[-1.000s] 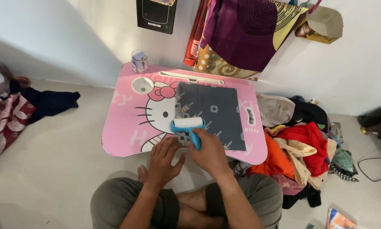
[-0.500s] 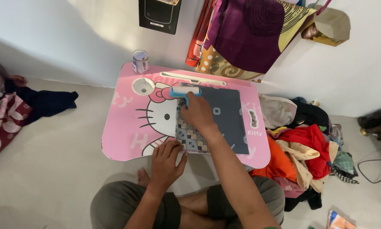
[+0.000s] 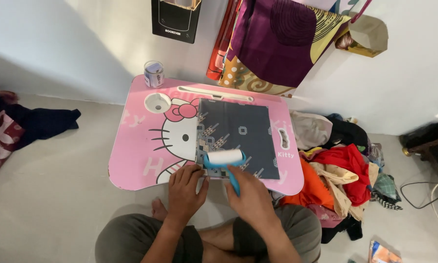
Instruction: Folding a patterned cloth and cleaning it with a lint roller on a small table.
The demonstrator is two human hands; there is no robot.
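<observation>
My right hand is closed around the blue plastic handle of a lint roller; its white cylindrical drum lies across the near edge of a folded cloth. The cloth is a flat, dark grey rectangle with small pale printed motifs and a checked band along its left side. My left hand lies palm down with the fingers spread, holding nothing; the fingertips rest at the near left corner of the cloth, just beside the drum.

The cloth lies on a low lap table with a smooth pink top, rounded corners and a white cartoon cat face with a pink bow printed left of the cloth. A round cup recess is sunk into the far left corner, a long pale slot runs along the far edge, and an oval handle cut-out sits at the right.

A small clear jar with a white and blue label stands at the far left corner. A black rectangular package with white lettering hangs on the white wall above it. Patterned purple and yellow fabrics hang to its right. A heap of mixed soft clothes lies on the floor right of the table
</observation>
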